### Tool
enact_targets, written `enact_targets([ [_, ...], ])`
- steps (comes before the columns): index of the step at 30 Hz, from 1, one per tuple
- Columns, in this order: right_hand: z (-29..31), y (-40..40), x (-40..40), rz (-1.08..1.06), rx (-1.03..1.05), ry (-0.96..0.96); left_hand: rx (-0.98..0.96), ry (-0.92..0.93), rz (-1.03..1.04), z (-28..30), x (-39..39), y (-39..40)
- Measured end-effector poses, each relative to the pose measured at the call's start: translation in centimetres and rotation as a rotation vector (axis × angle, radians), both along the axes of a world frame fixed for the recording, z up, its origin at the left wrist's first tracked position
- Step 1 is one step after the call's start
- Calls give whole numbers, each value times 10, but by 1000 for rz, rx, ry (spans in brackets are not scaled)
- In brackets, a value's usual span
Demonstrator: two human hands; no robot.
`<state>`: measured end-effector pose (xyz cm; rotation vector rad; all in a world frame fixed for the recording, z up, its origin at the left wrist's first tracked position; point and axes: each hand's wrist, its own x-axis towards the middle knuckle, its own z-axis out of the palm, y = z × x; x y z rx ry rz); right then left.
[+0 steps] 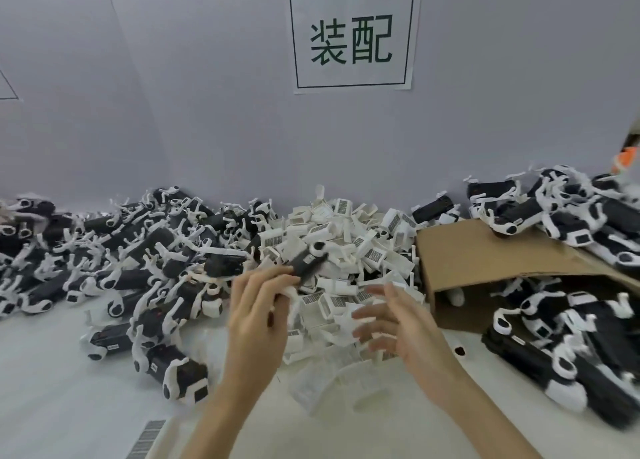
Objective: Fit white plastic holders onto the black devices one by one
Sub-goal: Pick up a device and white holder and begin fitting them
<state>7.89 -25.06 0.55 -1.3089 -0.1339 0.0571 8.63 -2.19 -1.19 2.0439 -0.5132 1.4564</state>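
At the bottom of the frame a barcode label (147, 438) is seen lying flat on the white surface (52, 406). Two bare forearms are raised from the lower centre. The left hand (258, 314) is held at the centre of the frame, its fingers curled round the lower end of a black device (306, 264), which is lifted clear of the surface and tilted up toward the right; a white part is seen at its upper end. The right hand (391, 327) is held just right of the left, apart from the device, with its fingers spread and loosely bent and nothing gripped.

Below and behind both hands a heap of white plastic holders (346, 236) is spread across the middle of the frame, many with small barcode stickers. At the left, a large pile of black devices with white holders (145, 264) is laid from the near surface back to the wall. At the right, a brown cardboard box (485, 261) is seen tipped on its side with its opening toward the camera, and further black and white devices (568, 340) are heaped in front of it and on top of it.

Farthest back, a grey wall (173, 94) is seen, and in the upper centre a white paper sign (353, 37) with a dark frame and two green characters is fixed to it.
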Motion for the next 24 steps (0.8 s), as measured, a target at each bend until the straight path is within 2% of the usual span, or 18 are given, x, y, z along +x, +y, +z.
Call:
enact_targets([
  [4,-7,6,-4,31,153,51,-20,146,-254,-11,-7,-26],
  [10,-15,-7,-5,-34,197,82,-67,420,-498,-13,-15,-38],
  [15,-11,-13,-7,-5,322,111,-425,633,-422,-12,-13,-43],
  [17,-11,-10,-9,-12,320,95,-532,723,-462,-11,-14,-41],
  [21,-11,-7,-10,-63,328,44,-628,921,-746,-6,-14,-34],
  [24,-9,-12,-9,-71,286,-17,-856,966,-992,4,-14,-36],
])
